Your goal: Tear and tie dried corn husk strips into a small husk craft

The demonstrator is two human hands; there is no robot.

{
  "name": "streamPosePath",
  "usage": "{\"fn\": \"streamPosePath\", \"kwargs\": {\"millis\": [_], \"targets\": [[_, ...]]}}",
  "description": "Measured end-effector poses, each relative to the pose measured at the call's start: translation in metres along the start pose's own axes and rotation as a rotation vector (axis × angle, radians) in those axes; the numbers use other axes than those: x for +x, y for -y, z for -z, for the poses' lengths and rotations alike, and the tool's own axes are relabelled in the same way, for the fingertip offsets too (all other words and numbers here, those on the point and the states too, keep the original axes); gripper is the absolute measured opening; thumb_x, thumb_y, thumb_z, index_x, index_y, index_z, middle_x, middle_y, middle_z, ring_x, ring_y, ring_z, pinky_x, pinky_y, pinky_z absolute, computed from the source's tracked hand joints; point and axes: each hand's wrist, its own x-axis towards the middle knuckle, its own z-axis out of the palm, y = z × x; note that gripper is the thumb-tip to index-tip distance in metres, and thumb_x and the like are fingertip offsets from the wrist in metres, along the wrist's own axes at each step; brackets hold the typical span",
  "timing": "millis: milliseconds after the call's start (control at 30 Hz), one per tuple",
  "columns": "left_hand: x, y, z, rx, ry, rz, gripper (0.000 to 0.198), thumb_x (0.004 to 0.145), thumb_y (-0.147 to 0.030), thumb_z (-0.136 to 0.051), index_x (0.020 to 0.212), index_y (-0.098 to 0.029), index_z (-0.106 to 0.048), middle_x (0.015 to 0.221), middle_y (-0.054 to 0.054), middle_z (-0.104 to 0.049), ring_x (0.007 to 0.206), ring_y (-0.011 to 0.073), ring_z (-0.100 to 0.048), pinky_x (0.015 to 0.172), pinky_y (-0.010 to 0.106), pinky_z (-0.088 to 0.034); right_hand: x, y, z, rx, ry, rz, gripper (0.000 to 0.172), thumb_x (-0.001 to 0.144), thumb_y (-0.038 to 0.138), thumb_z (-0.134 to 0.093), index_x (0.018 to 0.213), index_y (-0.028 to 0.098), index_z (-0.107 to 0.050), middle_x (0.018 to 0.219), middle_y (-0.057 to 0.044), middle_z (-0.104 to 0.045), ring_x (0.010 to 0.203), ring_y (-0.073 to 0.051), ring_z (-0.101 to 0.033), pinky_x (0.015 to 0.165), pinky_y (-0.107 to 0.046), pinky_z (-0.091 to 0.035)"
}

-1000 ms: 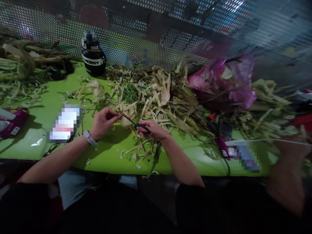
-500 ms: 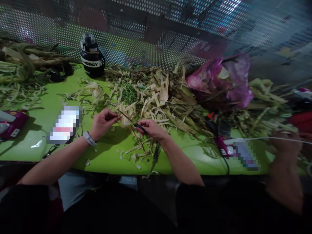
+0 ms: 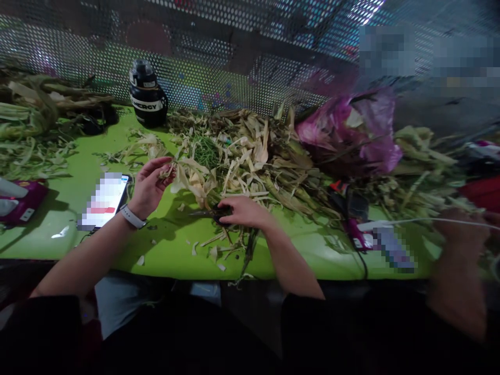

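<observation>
Perforated sheeting (image 3: 234,67) stands behind the black bottle (image 3: 148,105), in dim light with bright patches showing through its holes. Shiny and lime green, the table (image 3: 167,255) runs out to both sides of the bottle; its front edge lies nearest the wearer, well apart from the bottle. Starting just beside the bottle, a husk heap (image 3: 281,177) spreads to the right, with a purple bag (image 3: 347,138) farther along. Another leafy pile (image 3: 35,117) lies to the bottle's left. Green surface shows from in front of the bottle toward the front edge, dotted with scraps (image 3: 214,254); a lit phone (image 3: 105,203) narrows it on the left. Right of the bottle, some stringy stalks (image 3: 249,250) reach over the front edge.

In front of the bottle, the left hand (image 3: 149,186) has its fingers closed on pale husk (image 3: 182,178). Farther right of the bottle and nearer the front edge, the right hand (image 3: 244,212) grips scissors (image 3: 210,213), blades pointing left; whether they touch the table I cannot tell. Another person's hand (image 3: 463,226) is far to the bottle's right.
</observation>
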Motion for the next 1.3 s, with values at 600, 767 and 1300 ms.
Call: {"fn": "streamPosePath", "kwargs": {"millis": [600,767,1300], "targets": [[-0.016,-0.029,-0.019,0.109,0.266,0.062,0.014,0.070,-0.019,-0.077,0.083,-0.018,-0.073,0.073,0.001,-0.067,0.055,0.0068,-0.059,0.051,0.017,-0.051,0.003,0.055,0.051,0.156,-0.486,0.193,0.070,0.082,0.059,-0.060,0.138,0.018,-0.045,0.141,-0.016,-0.045,0.126,-0.029,-0.046,0.102,-0.048,-0.041],[-0.021,-0.036,-0.031,-0.055,0.310,0.183,0.014,0.067,-0.019,-0.077,0.080,-0.019,-0.073,0.068,-0.001,-0.065,0.052,0.0052,-0.055,0.048,0.014,-0.049,0.032,0.059,0.043,0.651,-0.174,0.276,0.049,0.080,0.057,-0.063,0.106,0.016,-0.062,0.099,-0.007,-0.065,0.090,-0.018,-0.062,0.082,-0.033,-0.050],[0.008,-0.008,-0.014,0.323,0.649,0.518,0.044,0.073,-0.058,-0.070,0.081,-0.016,-0.074,0.076,0.016,-0.075,0.069,0.0269,-0.073,0.063,0.038,-0.060,0.042,0.028,0.067,-0.071,-0.345,0.404,0.030,0.086,0.014,-0.054,0.109,0.019,-0.072,0.103,-0.008,-0.068,0.094,-0.020,-0.059,0.085,-0.035,-0.044]]}}
